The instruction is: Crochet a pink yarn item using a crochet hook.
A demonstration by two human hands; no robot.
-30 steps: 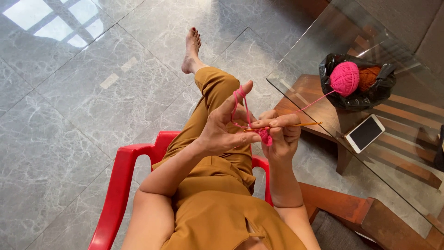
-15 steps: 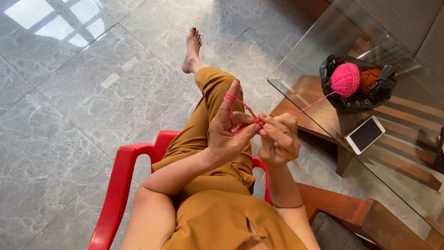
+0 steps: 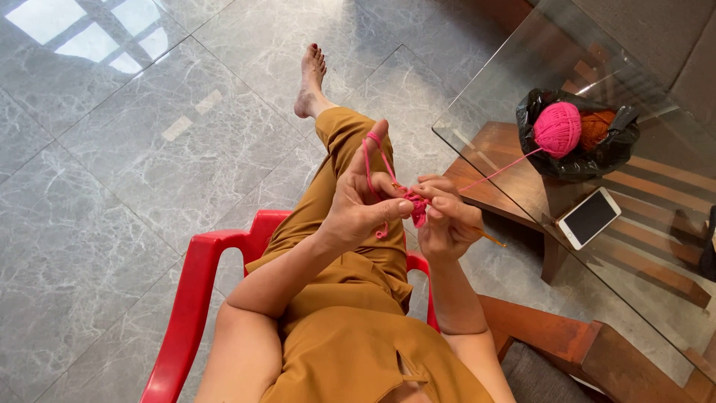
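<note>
I sit on a red plastic chair (image 3: 195, 298) in mustard-coloured clothes. My left hand (image 3: 362, 201) is raised over my lap with pink yarn (image 3: 371, 157) wound around its index finger, and its thumb pinches a small pink crochet piece (image 3: 418, 210). My right hand (image 3: 446, 220) is closed on a wooden crochet hook (image 3: 491, 238) right beside that piece, the hook's end sticking out to the right. A pink strand (image 3: 496, 172) runs from my hands up to a pink yarn ball (image 3: 557, 129) in a black bag (image 3: 578, 164) on the glass table.
The glass-topped table (image 3: 485, 97) with a wooden frame stands at my right. On it lie a white smartphone (image 3: 588, 217) and an orange yarn ball (image 3: 597, 128) in the same bag. A wooden chair arm (image 3: 567, 336) is at lower right. Grey marble floor (image 3: 112, 186) spreads to the left.
My left hand has risen and its yarn-wrapped index finger stretched upward. My right hand has shifted slightly while working the hook at the pink piece.
</note>
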